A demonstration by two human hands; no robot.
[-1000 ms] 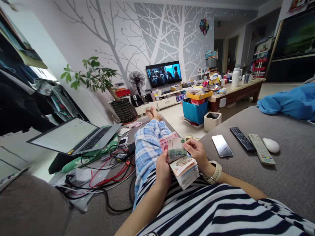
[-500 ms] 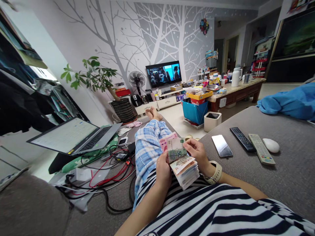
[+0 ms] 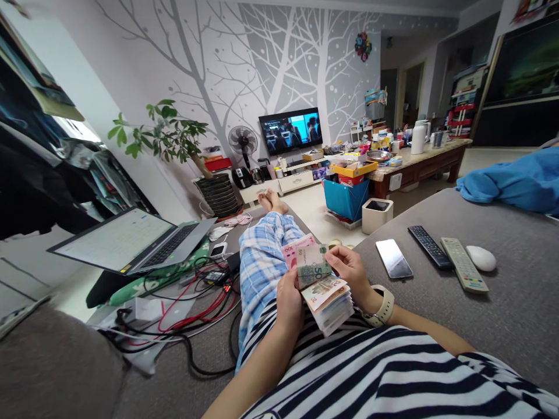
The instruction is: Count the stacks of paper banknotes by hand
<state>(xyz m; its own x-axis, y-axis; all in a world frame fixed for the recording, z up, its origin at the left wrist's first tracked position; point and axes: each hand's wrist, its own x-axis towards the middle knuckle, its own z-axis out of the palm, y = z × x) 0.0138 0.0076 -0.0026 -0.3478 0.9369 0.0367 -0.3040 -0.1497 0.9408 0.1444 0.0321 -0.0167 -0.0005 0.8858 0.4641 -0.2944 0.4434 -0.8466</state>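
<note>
I lie back on a grey sofa with my legs stretched out in blue plaid trousers. My left hand (image 3: pixel 289 302) is closed round a thick stack of banknotes (image 3: pixel 329 304) resting on my lap. My right hand (image 3: pixel 351 269), with a pale watch on its wrist, pinches the edge of a green 50 note (image 3: pixel 312 266) fanned up from the stack. Pink 100 notes (image 3: pixel 292 250) stick up behind the green one.
On the sofa seat to my right lie a phone (image 3: pixel 393 258), two remotes (image 3: pixel 445 256) and a white mouse (image 3: pixel 480 258). An open laptop (image 3: pixel 131 241) sits at my left over tangled cables (image 3: pixel 192 302). Beyond my feet are a blue bin (image 3: pixel 345 199), a cluttered table (image 3: pixel 414 160) and a lit television (image 3: pixel 290 130).
The green 50 note has shifted slightly under my right fingers. Both hands stay where they were.
</note>
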